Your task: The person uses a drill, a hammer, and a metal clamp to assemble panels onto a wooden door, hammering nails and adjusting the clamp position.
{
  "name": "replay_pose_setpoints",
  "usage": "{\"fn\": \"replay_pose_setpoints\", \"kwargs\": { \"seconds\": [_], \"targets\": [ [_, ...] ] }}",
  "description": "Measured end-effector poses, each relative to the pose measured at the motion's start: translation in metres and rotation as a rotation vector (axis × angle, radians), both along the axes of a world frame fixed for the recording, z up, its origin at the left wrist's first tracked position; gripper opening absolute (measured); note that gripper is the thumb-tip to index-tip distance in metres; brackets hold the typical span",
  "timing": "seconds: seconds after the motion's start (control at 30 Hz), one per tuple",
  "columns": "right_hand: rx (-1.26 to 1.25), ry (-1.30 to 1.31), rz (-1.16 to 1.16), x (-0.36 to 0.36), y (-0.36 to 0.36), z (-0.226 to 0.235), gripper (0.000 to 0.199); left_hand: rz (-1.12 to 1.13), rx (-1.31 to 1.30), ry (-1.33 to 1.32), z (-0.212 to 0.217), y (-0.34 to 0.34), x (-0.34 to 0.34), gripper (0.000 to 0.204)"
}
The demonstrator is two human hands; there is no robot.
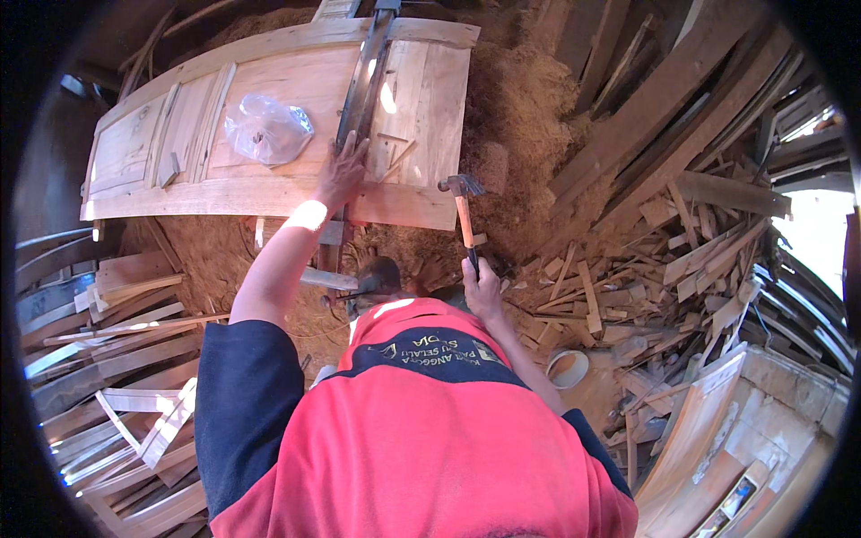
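A pale wooden door panel (408, 204) lies flat in front of me, with a long metal clamp bar (361, 85) crossing it. My left hand (342, 170) rests on the near edge of the panel at the bar, fingers stretched out and apart. In my right hand (482, 287) is a claw hammer (464, 213), gripped by the dark lower end of its handle. The hammer's head points up beside the panel's near right corner, apart from the wood. Thin wood strips (400, 161) lie on the panel right of the bar, and a clear plastic bag (268, 131) sits left of it.
Sawdust (529, 117) covers the floor beyond the panel. Scrap wood (587, 296) is heaped at right, below long leaning planks (664, 99). Boards (117, 359) are stacked at left. A white bucket (568, 368) stands by my right arm, with a pale wooden cabinet-like piece (717, 403) at lower right.
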State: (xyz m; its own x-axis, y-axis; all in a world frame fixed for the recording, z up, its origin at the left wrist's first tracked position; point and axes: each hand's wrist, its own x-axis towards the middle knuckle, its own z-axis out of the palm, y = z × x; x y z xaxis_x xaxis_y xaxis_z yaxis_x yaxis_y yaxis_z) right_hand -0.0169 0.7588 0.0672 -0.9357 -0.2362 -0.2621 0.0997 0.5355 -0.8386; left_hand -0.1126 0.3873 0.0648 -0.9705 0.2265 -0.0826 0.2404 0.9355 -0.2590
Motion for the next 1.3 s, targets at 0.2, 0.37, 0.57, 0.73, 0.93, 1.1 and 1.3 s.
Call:
{"fn": "replay_pose_setpoints", "kwargs": {
  "seconds": [0.2, 0.37, 0.57, 0.73, 0.93, 1.1, 1.3],
  "targets": [
    [-0.003, 0.033, -0.013, 0.001, -0.008, -0.004, 0.042, -0.025, 0.011, -0.128, 0.016, 0.004, -0.002, 0.035],
    [-0.011, 0.021, -0.002, -0.005, -0.012, 0.002, 0.041, -0.217, -0.024, -0.014, -0.008, -0.022, -0.006, 0.024],
    [-0.020, -0.001, 0.000, -0.006, -0.012, 0.000, 0.041, -0.338, 0.134, -0.075, -0.007, -0.020, -0.023, 0.029],
    [-0.003, 0.003, 0.019, -0.006, -0.010, 0.011, 0.043, -0.318, 0.364, 0.096, 0.003, 0.011, -0.034, 0.030],
    [0.053, 0.034, 0.107, -0.010, -0.012, 0.019, 0.038, -0.012, 0.678, 0.127, 0.003, 0.017, -0.059, 0.023],
    [-0.105, 0.168, 0.265, -0.036, -0.044, 0.068, 0.032, 0.012, 0.479, 0.013, -0.020, 0.001, -0.062, 0.021],
    [-0.284, 0.453, 0.291, -0.051, -0.063, 0.123, 0.030, 0.223, 0.783, -0.152, -0.041, 0.005, -0.049, 0.026]
  ]
}}
